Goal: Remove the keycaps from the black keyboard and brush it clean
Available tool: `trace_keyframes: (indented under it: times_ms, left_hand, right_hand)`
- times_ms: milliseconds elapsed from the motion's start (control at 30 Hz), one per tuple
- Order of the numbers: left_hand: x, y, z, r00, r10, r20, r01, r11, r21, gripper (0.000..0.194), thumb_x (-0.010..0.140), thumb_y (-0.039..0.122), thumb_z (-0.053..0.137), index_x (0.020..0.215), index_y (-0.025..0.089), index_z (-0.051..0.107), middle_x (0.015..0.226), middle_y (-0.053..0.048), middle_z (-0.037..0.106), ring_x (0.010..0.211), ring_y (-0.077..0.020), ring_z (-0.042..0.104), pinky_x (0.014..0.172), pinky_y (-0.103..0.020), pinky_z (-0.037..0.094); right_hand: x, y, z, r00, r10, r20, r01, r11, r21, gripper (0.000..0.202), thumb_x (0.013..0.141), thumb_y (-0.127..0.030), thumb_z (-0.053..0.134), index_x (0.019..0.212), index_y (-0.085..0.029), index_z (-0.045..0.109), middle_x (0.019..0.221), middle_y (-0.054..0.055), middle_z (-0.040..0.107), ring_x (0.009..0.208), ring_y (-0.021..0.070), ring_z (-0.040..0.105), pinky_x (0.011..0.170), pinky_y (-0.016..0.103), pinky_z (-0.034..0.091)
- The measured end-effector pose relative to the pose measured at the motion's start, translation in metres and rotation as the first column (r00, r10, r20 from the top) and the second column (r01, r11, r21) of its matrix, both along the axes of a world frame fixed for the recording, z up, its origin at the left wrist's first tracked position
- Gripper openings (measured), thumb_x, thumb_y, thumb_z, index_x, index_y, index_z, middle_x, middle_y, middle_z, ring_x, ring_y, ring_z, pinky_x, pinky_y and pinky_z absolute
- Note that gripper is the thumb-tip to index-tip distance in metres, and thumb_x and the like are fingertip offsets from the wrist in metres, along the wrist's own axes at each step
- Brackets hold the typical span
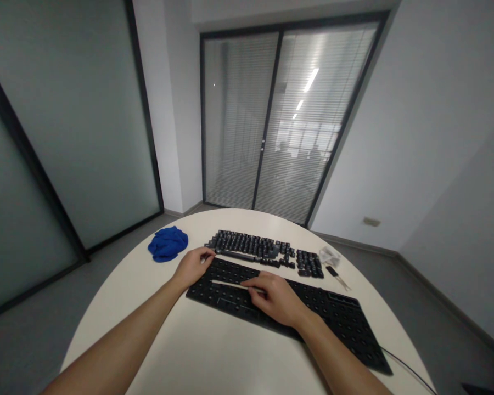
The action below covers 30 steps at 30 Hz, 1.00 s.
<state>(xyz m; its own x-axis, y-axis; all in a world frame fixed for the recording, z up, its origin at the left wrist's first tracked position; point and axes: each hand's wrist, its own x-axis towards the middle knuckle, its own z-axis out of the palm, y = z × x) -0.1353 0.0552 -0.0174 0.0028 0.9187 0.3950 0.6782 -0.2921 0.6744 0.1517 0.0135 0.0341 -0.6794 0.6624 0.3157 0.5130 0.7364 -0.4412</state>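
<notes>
A black keyboard (239, 310) with its keycaps off lies at a slant on the table, its bare switch spots showing. My left hand (194, 266) is at its far left corner, fingers curled against the edge. Over the left half of the board, my right hand (274, 296) is closed on a thin pale stick (228, 285). The stick points left, low over the switch rows; whether its tip touches them I cannot tell. Beyond the board, the loose black keycaps (247, 242) are laid out in keyboard order, with the long space bar (239, 255) at their near side.
A crumpled blue cloth (168, 243) sits at the left of the round cream table (181, 351). To the right are a clear plastic bag (329, 256) and a small black-ended tool (332, 271) with pale prongs. A cable (409, 366) runs off the right edge.
</notes>
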Motion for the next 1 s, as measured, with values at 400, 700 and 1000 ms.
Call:
trace_keyframes:
  times_ms: [400, 700, 1000]
  left_hand:
    - [-0.0014, 0.0016, -0.0031, 1.000, 0.011, 0.006, -0.011, 1.000, -0.002, 0.021, 0.083, 0.031, 0.055, 0.091, 0.022, 0.073, 0.093, -0.002, 0.074, 0.087, -0.0215, 0.067, 0.082, -0.031, 0.049]
    - [-0.0001, -0.0006, 0.0002, 1.000, 0.010, -0.001, -0.010, 1.000, 0.004, 0.021, 0.083, 0.030, 0.055, 0.090, 0.022, 0.073, 0.092, -0.002, 0.074, 0.088, -0.0217, 0.067, 0.082, -0.030, 0.049]
    - [-0.0009, 0.0003, -0.0009, 1.000, 0.007, -0.007, -0.007, 1.000, -0.002, 0.021, 0.083, 0.030, 0.055, 0.092, 0.023, 0.073, 0.092, -0.002, 0.074, 0.089, -0.0219, 0.067, 0.083, -0.031, 0.049]
  right_hand:
    - [0.0006, 0.0005, 0.0008, 1.000, -0.012, -0.007, 0.012, 1.000, 0.002, 0.029, 0.089, -0.020, 0.054, 0.110, -0.026, 0.073, 0.089, 0.004, 0.069, 0.082, 0.0165, 0.062, 0.076, 0.026, 0.045]
    - [0.0006, 0.0000, 0.0017, 0.999, -0.047, -0.007, 0.047, 0.999, 0.015, 0.029, 0.089, -0.021, 0.054, 0.111, -0.027, 0.073, 0.085, 0.004, 0.067, 0.078, 0.0161, 0.061, 0.073, 0.026, 0.045]
    - [0.0005, 0.0026, -0.0006, 0.994, -0.111, 0.025, 0.110, 0.993, 0.030, 0.028, 0.091, -0.023, 0.054, 0.111, -0.027, 0.073, 0.087, 0.004, 0.068, 0.078, 0.0167, 0.062, 0.073, 0.027, 0.044]
